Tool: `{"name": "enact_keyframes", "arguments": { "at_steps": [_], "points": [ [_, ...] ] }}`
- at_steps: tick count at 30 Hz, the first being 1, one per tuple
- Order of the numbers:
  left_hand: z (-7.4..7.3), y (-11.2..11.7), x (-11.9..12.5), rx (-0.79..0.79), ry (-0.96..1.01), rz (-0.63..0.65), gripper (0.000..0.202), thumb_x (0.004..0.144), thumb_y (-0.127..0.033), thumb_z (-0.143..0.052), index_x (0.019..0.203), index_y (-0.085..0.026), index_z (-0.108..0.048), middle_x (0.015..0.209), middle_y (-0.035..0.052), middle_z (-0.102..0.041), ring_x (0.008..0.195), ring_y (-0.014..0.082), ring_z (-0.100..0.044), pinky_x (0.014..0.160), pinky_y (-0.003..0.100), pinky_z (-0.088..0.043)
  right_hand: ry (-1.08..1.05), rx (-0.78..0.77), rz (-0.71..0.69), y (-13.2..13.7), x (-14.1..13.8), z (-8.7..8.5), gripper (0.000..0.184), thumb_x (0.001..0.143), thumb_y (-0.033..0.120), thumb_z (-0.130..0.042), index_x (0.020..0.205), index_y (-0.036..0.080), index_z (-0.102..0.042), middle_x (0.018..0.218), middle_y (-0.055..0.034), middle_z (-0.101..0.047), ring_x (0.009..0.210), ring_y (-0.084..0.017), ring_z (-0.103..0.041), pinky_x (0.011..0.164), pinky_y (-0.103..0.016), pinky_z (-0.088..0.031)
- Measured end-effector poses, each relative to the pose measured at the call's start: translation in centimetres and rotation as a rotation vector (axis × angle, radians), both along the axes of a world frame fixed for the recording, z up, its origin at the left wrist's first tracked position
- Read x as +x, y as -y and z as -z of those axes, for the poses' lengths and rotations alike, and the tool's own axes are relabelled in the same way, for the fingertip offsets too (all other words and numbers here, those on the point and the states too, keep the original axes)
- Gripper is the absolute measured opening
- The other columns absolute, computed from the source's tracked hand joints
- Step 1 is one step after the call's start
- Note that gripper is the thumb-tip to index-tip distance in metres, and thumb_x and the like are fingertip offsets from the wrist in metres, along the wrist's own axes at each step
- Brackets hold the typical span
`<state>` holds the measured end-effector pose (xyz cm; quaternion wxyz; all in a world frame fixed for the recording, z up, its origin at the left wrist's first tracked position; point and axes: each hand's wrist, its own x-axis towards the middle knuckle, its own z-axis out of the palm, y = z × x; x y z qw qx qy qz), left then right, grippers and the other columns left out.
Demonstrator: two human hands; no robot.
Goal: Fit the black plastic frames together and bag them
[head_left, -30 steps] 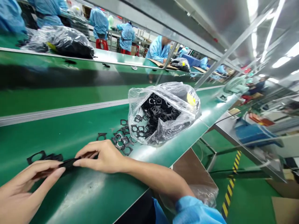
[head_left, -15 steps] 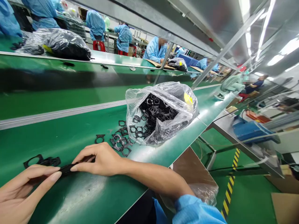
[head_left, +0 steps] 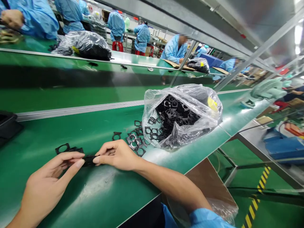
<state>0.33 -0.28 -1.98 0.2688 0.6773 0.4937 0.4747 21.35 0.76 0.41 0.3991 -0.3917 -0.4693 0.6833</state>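
Observation:
Between my two hands is a small black plastic part [head_left: 89, 160], pinched from both ends just above the green work surface. My left hand [head_left: 51, 177] grips its left end with thumb and fingertips. Its right end is pinched by my right hand [head_left: 120, 155]. Behind my left fingers lie a few black ring-shaped frames [head_left: 62, 148], partly hidden. One loose black frame [head_left: 116, 136] rests just beyond my right hand. Farther right, a pile of such frames [head_left: 136, 141] spreads from the mouth of a clear plastic bag [head_left: 180, 118] full of them.
A black bin [head_left: 8, 126] stands at the left edge. A metal rail [head_left: 80, 110] runs along the bench behind my hands. On the right are a green fan [head_left: 269, 90] and, below the bench, a cardboard box [head_left: 209, 177]. Co-workers in blue gowns [head_left: 175, 49] sit across the line.
The view has turned left, so the scene sits farther right and the black bin has come into sight. Both hands still hold the black part.

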Motion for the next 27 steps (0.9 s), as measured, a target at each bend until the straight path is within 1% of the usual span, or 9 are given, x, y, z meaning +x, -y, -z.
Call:
{"name": "enact_keyframes", "arguments": {
  "at_steps": [3, 7, 9, 12, 15, 19, 22, 24, 27],
  "points": [
    [-1.2, -0.1, 0.8, -0.063, 0.080, 0.050, 0.015, 0.089, -0.035, -0.071, 0.096, -0.023, -0.075, 0.082, -0.0017, -0.079, 0.067, 0.0144, -0.076, 0.064, 0.020, -0.064, -0.049, -0.097, 0.020, -0.4, 0.1, -1.0, 0.050, 0.054, 0.054, -0.094, 0.073, 0.015, -0.069, 0.059, 0.0027, -0.068, 0.057, -0.011, -0.066, 0.063, -0.023, -0.053],
    [-1.5, -0.8, 0.7, 0.145, 0.023, 0.122, 0.018, 0.091, -0.021, -0.068, 0.108, -0.019, -0.075, 0.096, 0.0048, -0.076, 0.079, 0.0136, -0.073, 0.075, 0.024, -0.062, -0.042, -0.178, -0.009, -1.4, 0.4, -1.8, 0.045, 0.057, 0.049, -0.094, 0.075, 0.015, -0.072, 0.058, -0.0003, -0.073, 0.050, -0.010, -0.066, 0.056, -0.020, -0.053],
    [-1.5, -1.2, 0.4, 0.248, -0.036, 0.147, 0.017, 0.090, -0.017, -0.069, 0.106, -0.020, -0.075, 0.100, 0.0057, -0.074, 0.086, 0.0141, -0.071, 0.080, 0.027, -0.061, -0.060, -0.216, -0.044, -1.9, 0.5, -1.8, 0.041, 0.058, 0.045, -0.095, 0.074, 0.015, -0.073, 0.059, -0.0009, -0.074, 0.050, -0.009, -0.066, 0.055, -0.019, -0.053],
    [-1.7, -1.7, 0.1, 0.376, -0.091, 0.124, 0.012, 0.090, -0.016, -0.070, 0.099, -0.020, -0.076, 0.102, 0.0060, -0.072, 0.093, 0.0149, -0.070, 0.080, 0.028, -0.061, -0.045, -0.251, -0.081, -2.3, 0.4, -1.7, 0.037, 0.058, 0.042, -0.095, 0.074, 0.015, -0.073, 0.061, -0.0008, -0.074, 0.050, -0.010, -0.069, 0.054, -0.019, -0.055],
    [-2.0, -1.7, -0.1, 0.447, -0.130, 0.127, 0.014, 0.090, -0.014, -0.070, 0.102, -0.020, -0.075, 0.106, 0.0070, -0.071, 0.094, 0.0148, -0.070, 0.082, 0.028, -0.060, -0.030, -0.259, -0.092, -2.3, 0.4, -1.8, 0.039, 0.058, 0.042, -0.096, 0.077, 0.015, -0.074, 0.063, -0.0009, -0.074, 0.051, -0.011, -0.070, 0.053, -0.019, -0.056],
    [-2.0, -1.5, 0.0, 0.486, -0.157, 0.190, 0.016, 0.089, -0.009, -0.069, 0.099, -0.019, -0.075, 0.096, 0.0049, -0.074, 0.086, 0.0123, -0.070, 0.080, 0.025, -0.058, -0.015, -0.244, -0.081, -2.4, 0.4, -1.7, 0.041, 0.059, 0.043, -0.095, 0.082, 0.016, -0.073, 0.063, -0.0007, -0.074, 0.053, -0.012, -0.070, 0.054, -0.020, -0.055],
    [-2.1, -1.5, 0.2, 0.441, -0.125, 0.172, 0.014, 0.089, -0.011, -0.069, 0.098, -0.020, -0.076, 0.088, 0.0032, -0.075, 0.079, 0.0122, -0.070, 0.075, 0.024, -0.057, 0.057, -0.123, -0.062, -2.4, 0.4, -1.5, 0.034, 0.072, 0.045, -0.086, 0.082, 0.016, -0.072, 0.064, -0.0012, -0.072, 0.055, -0.012, -0.069, 0.057, -0.022, -0.055],
    [-2.2, -1.6, 0.3, 0.404, -0.098, 0.138, 0.010, 0.089, -0.014, -0.071, 0.096, -0.019, -0.076, 0.086, 0.0031, -0.076, 0.076, 0.0122, -0.070, 0.073, 0.024, -0.056, 0.166, 0.053, -0.005, -2.3, 0.3, -1.5, 0.026, 0.081, 0.042, -0.079, 0.083, 0.017, -0.073, 0.070, -0.0025, -0.072, 0.063, -0.013, -0.069, 0.063, -0.024, -0.057],
    [-2.3, -1.8, 0.4, 0.362, -0.074, 0.095, 0.006, 0.088, -0.015, -0.072, 0.093, -0.018, -0.075, 0.084, 0.0030, -0.076, 0.074, 0.0121, -0.069, 0.071, 0.024, -0.056, 0.313, 0.371, 0.043, -2.0, 0.3, -1.7, 0.014, 0.086, 0.030, -0.073, 0.093, 0.018, -0.076, 0.093, -0.0068, -0.075, 0.084, -0.018, -0.072, 0.072, -0.028, -0.059]
  ]
}}
